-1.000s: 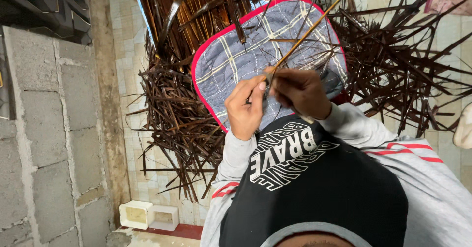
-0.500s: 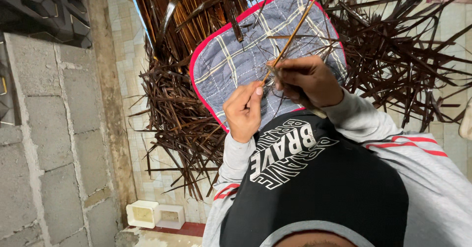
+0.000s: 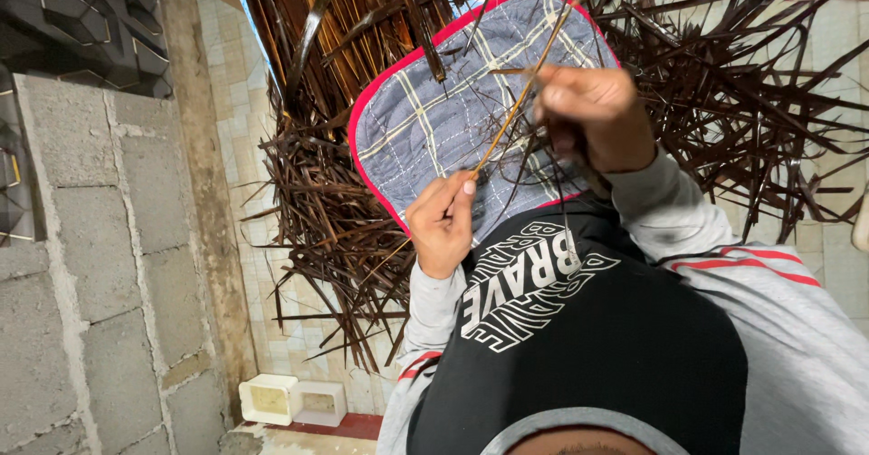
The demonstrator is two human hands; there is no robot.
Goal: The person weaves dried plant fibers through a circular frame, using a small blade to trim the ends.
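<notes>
Overhead, the head camera looks down on a wall of rough grey concrete blocks (image 3: pixel 81 265) at 9 o'clock and a pale tiled floor (image 3: pixel 299 328) beyond it. A white rectangular plastic container (image 3: pixel 269 398) sits on the floor at 7 o'clock.

A large pile of dark brown, stiff, flat plant strips (image 3: pixel 751 102) fans out across the frame from 10 o'clock to 3 o'clock, the ends pointing outward in all directions. On the person's lap lies a quilted grey-blue checked cloth pad with red piping (image 3: pixel 425 120), rounded in outline and stitched in pale lines.

The left hand (image 3: pixel 444 224) is closed, pinching the lower part of a thin, straight, tan-coloured strip (image 3: pixel 511 115) between thumb and fingertips. The strip runs diagonally from the left hand toward 1 o'clock, passing over the cloth pad. The right hand (image 3: pixel 588 115) is raised at 1 o'clock, its fingers curled closed around the upper part of the same strip together with several darker thin strands; motion blur hides the exact finger placement. Both sleeves are grey with red stripes.
</notes>
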